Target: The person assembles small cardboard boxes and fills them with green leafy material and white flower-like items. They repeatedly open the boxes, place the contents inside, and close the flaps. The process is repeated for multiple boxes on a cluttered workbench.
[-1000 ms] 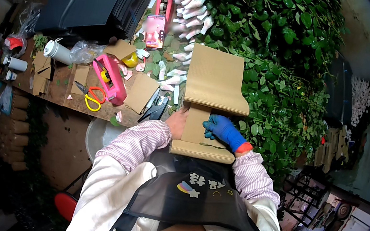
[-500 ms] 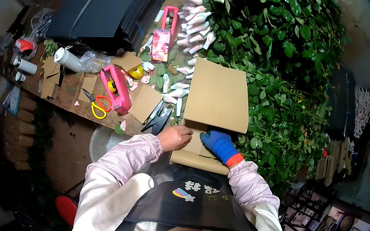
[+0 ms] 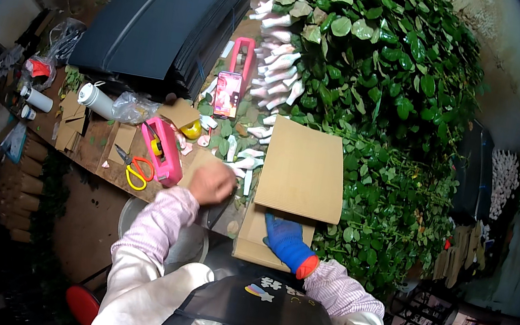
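A piece of tan corrugated cardboard [image 3: 303, 169] lies in front of me, its large upper panel raised over a lower folded part [image 3: 250, 246]. My right hand [image 3: 286, 243], in a blue glove with an orange cuff, lies on that lower part, fingers stretched toward the upper panel's edge. Bare and slightly blurred, my left hand [image 3: 212, 182] is off to the left of the cardboard, above a dark tool [image 3: 219, 214] mostly hidden by it. Its fingers curl downward, and what they touch is hidden.
Leafy green stems [image 3: 400, 137] are heaped along the right, with white-wrapped flower heads [image 3: 279, 63] at their left. Pink tape dispensers [image 3: 164, 151], scissors [image 3: 136, 170], a phone [image 3: 227, 95] and a white bottle [image 3: 96, 99] rest on the table. Black sheets [image 3: 160, 21] are stacked behind.
My left hand has left the cardboard and moved left, over where a black stapler-like tool lay. My right hand stays on the cardboard. The whole view has shifted, with the table appearing lower.
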Demonstrator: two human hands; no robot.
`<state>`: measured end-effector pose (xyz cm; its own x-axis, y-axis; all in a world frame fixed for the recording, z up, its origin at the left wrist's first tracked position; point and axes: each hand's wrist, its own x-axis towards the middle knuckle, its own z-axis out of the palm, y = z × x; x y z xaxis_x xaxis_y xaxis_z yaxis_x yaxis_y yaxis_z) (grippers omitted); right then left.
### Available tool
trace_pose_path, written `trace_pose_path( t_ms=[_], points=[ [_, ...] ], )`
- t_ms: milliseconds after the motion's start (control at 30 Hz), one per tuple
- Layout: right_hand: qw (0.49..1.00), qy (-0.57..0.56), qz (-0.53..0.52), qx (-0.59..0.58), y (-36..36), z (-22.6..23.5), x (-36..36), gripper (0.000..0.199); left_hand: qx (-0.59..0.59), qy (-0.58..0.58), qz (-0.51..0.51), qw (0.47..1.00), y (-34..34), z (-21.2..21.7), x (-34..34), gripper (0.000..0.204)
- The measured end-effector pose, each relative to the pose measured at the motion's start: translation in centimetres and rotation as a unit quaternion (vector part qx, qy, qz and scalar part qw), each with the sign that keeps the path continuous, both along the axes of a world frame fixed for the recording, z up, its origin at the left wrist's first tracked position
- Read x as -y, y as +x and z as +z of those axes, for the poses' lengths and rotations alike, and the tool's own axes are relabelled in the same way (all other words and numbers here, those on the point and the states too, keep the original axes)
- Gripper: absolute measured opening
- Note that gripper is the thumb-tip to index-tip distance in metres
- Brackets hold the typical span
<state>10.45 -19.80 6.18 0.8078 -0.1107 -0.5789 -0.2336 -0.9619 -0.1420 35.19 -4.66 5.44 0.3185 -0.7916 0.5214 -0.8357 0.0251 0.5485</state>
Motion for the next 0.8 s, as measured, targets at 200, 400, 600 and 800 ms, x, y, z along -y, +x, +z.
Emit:
trace_pose_path(
  t_ms=[200, 400, 600, 800],
  points=[
    [0.999, 0.022, 0.002, 0.03, -0.9, -0.7, 0.1, 0.098, -0.066, 0.116, 0.327, 0.935, 14.5, -1.1, 7.9, 0.091],
    [0.999, 0.019, -0.015, 0.024, -1.1, -0.4, -0.3, 0.097, -0.167, 0.153, 0.352, 0.908, 21.8, -3.2, 11.4, 0.09],
    [0.999, 0.037, -0.032, -0.008, -0.9, -0.4, -0.4, 0.093, -0.28, -0.222, 0.307, 0.882, 16.9, -0.2, 10.2, 0.03],
    [0.998, 0.043, -0.032, 0.018, -0.9, 0.2, -0.3, 0.09, 0.098, -0.113, -0.03, 0.988, -3.1, 5.9, 0.2, 0.016]
  ],
)
